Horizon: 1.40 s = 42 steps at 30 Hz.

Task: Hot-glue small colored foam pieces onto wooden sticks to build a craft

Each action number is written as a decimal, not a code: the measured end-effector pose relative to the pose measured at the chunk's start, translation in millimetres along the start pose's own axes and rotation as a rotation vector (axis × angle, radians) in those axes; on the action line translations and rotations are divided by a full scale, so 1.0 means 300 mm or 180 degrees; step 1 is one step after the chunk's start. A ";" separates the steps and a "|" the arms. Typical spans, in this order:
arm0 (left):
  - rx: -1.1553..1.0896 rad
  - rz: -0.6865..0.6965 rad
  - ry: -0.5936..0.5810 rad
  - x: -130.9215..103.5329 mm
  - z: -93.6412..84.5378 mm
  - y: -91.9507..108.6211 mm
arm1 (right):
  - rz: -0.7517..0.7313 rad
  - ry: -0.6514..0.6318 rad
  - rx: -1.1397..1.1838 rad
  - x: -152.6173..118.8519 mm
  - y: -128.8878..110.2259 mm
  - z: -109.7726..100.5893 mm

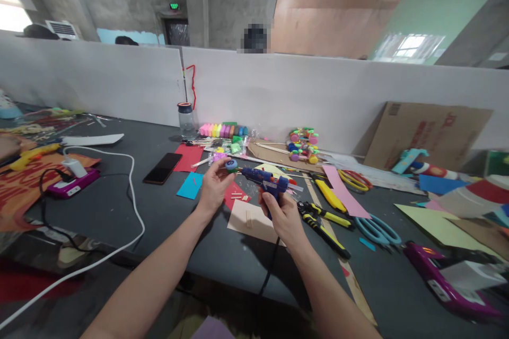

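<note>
Glue gun [265,179], quantity one: located in the head view above the worktop [159,217], gripped by its handle in the right hand [283,216]. The left hand [213,186] pinches one blue disc [231,164] between thumb and fingers. Also present: one phone [163,168], two purple power strips [74,185] [445,282], one pair of pliers [323,230] with yellow-black handles, and one pair of blue-handled scissors [377,230]. Small sticks [248,218] lie on a beige sheet [237,222]; too small to count reliably.

The body is dark blue with a pale label on its side. A translucent stick projects from the rear; a dark cord hangs below.

The nozzle points left, toward the disc; contact cannot be determined. The long axis runs left to right, dropping slightly toward the rear.
</note>
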State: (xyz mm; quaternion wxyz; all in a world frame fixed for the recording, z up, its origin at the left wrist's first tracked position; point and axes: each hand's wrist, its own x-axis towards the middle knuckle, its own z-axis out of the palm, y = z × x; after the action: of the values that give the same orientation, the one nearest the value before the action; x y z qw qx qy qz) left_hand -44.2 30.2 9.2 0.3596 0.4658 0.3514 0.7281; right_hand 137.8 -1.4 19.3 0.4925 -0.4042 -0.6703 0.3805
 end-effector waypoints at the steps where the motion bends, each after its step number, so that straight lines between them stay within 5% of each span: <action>1: 0.0002 0.0006 0.0001 0.000 0.000 0.000 | 0.0004 -0.0007 -0.0002 0.000 -0.001 0.000; 42: -0.0086 -0.0119 -0.0078 -0.003 0.000 -0.002 | 0.0081 0.0103 -0.0121 0.004 -0.024 -0.004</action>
State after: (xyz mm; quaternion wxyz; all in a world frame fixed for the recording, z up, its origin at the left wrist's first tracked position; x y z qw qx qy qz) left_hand -43.8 29.6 8.1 0.3836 0.4632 0.3458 0.7202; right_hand 137.5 -2.9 26.5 0.4906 -0.4281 -0.6642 0.3673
